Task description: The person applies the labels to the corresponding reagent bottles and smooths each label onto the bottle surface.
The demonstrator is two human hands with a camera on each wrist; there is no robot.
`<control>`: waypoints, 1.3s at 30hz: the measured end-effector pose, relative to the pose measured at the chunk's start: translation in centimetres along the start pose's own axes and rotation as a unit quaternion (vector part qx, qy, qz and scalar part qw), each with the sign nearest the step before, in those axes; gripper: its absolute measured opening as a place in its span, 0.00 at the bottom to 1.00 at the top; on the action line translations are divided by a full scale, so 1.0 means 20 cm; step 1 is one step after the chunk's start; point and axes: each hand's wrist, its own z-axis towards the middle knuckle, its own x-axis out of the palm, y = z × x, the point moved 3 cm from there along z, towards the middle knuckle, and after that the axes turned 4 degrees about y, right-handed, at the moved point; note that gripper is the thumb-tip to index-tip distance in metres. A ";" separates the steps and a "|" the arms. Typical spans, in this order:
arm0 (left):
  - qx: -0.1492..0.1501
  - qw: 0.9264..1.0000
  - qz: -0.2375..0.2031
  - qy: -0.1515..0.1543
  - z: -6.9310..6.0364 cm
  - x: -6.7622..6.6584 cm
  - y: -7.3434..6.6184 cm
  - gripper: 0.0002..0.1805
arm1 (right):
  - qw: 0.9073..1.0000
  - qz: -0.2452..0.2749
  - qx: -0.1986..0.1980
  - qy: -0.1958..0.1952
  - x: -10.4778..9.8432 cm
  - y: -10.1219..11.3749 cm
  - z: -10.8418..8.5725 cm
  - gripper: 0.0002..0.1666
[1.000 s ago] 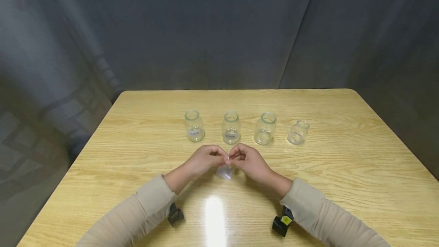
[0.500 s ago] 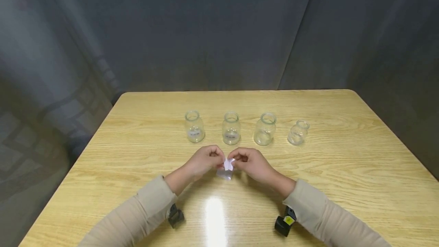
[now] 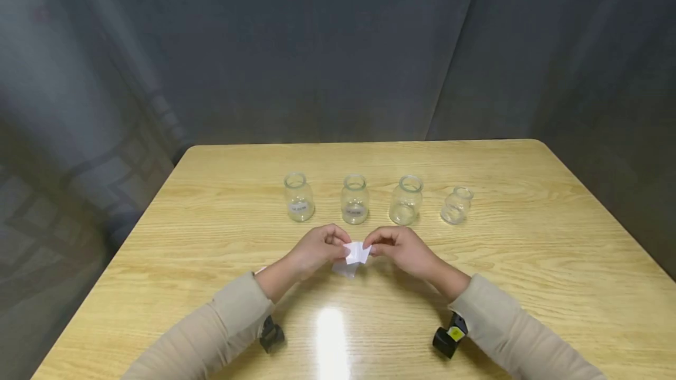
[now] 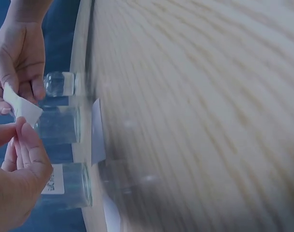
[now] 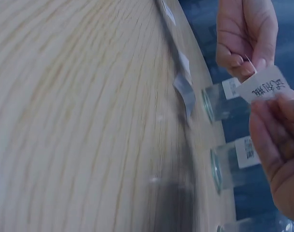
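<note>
Both hands meet over the middle of the table at a small white paper label (image 3: 357, 252) with handwritten characters. My left hand (image 3: 319, 249) pinches its left part between thumb and fingers. At the other end, my right hand (image 3: 404, 251) pinches its right edge. The label looks creased in the middle, and a thin flap (image 5: 251, 64) sticks up beside the left fingers in the right wrist view. Below the hands lies a flat piece of paper (image 3: 345, 269). Behind them stand a left glass jar (image 3: 298, 197), a second jar (image 3: 355, 199), both labelled, and a third jar (image 3: 406, 199) without a visible label.
A smaller round glass jar (image 3: 456, 205) stands at the right end of the row. Another paper slip (image 4: 111, 213) lies on the table (image 3: 528, 263), mostly hidden by the left wrist in the head view. A dark curtain (image 3: 317, 46) hangs behind the table.
The hands were pressed together at the label; my right hand has moved right, away from the left, and the label now shows spread between them. The jars have stayed in place.
</note>
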 end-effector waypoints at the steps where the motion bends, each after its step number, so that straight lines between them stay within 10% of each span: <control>1: 0.001 1.000 0.003 0.005 0.00 0.01 0.00 0.11 | 1.000 0.002 0.001 -0.009 -0.01 0.00 -0.01 0.06; 22: -0.035 0.995 0.024 0.092 0.04 0.20 0.01 0.08 | 0.994 0.061 0.049 -0.074 -0.14 -0.05 -0.08 0.10; 39: -0.005 1.000 -0.003 0.013 0.15 0.23 -0.03 0.10 | 0.993 0.053 0.064 -0.080 -0.14 -0.06 -0.09 0.17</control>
